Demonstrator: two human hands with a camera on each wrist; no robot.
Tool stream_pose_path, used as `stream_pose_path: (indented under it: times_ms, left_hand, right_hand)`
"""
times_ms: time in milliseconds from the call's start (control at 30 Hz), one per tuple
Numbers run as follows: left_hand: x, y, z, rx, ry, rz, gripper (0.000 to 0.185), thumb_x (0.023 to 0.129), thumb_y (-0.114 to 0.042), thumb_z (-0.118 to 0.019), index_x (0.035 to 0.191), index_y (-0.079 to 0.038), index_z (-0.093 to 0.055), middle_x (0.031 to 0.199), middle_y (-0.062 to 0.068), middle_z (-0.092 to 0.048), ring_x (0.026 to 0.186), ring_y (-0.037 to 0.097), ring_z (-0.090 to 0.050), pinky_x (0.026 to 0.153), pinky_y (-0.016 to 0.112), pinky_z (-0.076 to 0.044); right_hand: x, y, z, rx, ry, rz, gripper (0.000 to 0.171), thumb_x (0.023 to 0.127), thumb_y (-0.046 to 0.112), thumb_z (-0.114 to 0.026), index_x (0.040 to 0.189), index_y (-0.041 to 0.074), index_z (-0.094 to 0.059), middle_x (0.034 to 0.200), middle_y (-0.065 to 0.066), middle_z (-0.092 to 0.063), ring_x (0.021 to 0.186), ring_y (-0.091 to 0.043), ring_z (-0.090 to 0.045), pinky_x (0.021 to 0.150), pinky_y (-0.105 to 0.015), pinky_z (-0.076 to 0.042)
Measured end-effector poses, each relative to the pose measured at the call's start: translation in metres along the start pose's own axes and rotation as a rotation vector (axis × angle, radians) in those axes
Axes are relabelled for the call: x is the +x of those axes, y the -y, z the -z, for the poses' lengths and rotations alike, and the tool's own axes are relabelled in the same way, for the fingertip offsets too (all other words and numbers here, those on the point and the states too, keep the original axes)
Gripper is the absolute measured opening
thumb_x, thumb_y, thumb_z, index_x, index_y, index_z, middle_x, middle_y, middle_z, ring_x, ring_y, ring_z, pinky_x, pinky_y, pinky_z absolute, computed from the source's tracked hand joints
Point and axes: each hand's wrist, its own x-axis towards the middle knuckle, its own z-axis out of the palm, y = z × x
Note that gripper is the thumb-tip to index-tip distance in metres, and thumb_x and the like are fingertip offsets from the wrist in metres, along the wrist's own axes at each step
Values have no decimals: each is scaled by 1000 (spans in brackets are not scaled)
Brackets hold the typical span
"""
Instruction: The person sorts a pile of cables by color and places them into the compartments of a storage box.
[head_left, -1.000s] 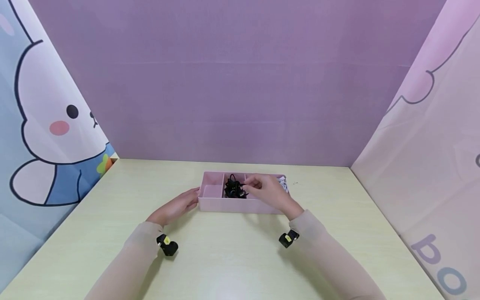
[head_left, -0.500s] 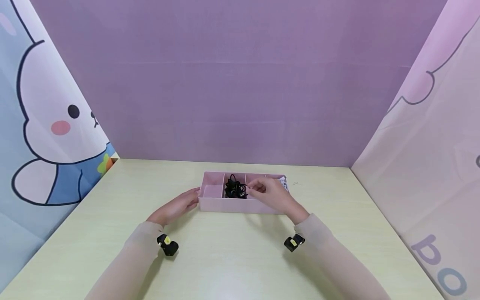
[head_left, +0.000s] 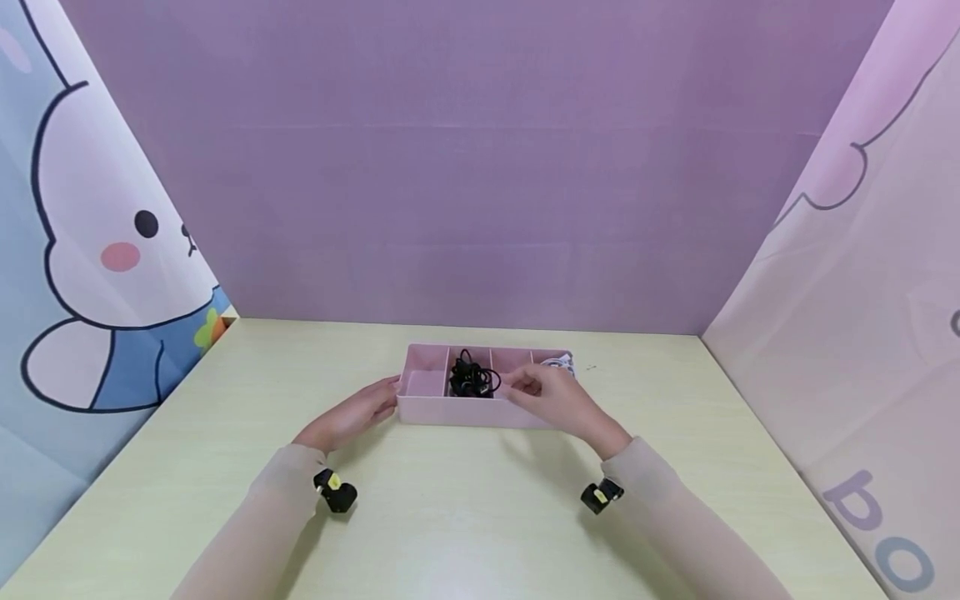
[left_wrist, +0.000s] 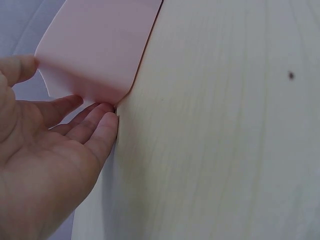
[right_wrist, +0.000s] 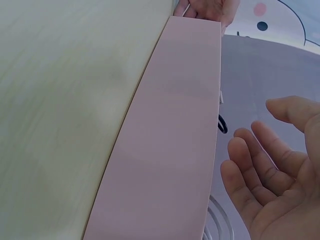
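Pink was the box [head_left: 480, 410] sitting in the middle of the worktop [head_left: 450, 517]. Left hand [head_left: 352, 417] touched its left end with loose, straight fingers. Right hand [head_left: 551, 396] hovered over the box, open, holding nothing. Black cord [head_left: 471, 379] lay tangled in a middle slot.

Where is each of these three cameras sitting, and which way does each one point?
Head: worn on the head, looking forward and down at the table and the pink tray; both forearms, left hand and right hand show.
Left wrist: at the left hand's wrist, looking along the palm to the tray's end; straight fingers touch it.
Right wrist: at the right hand's wrist, looking along the tray's long side; the open hand hovers above.
Shared: all three show the tray; the right wrist view also catches the left hand at the far end.
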Motion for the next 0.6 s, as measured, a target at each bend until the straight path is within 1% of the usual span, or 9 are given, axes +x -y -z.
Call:
stream_pose_path:
  times_ms: [167,367,600]
  left_hand:
    - [0,-1,0,9,-4,11,63,112,-35,-27,158,4,-8,164,21,-16,149,36,-21,121,42,-22]
    - [1,-2,1,18,-1,16,63,112,-35,-27,158,4,-9,163,22,-17,148,37,-22,121,43,-23]
    - [3,1,1,2,-1,6,63,112,-36,-30,158,3,-13,163,20,-21,148,36,-25,121,43,-24]
  right_hand:
    - [-6,-4,1,-11,9,7,23,95,16,-70,113,1,-72,93,4,-70,81,-10,-63,73,-27,-58]
    - [-13,-9,4,-8,1,19,22,94,17,-71,110,2,-72,93,4,-70,84,-11,-64,76,-27,-58]
    - [-22,-15,8,10,15,10,16,94,16,-71,108,7,-73,96,4,-68,87,-12,-64,78,-27,-59]
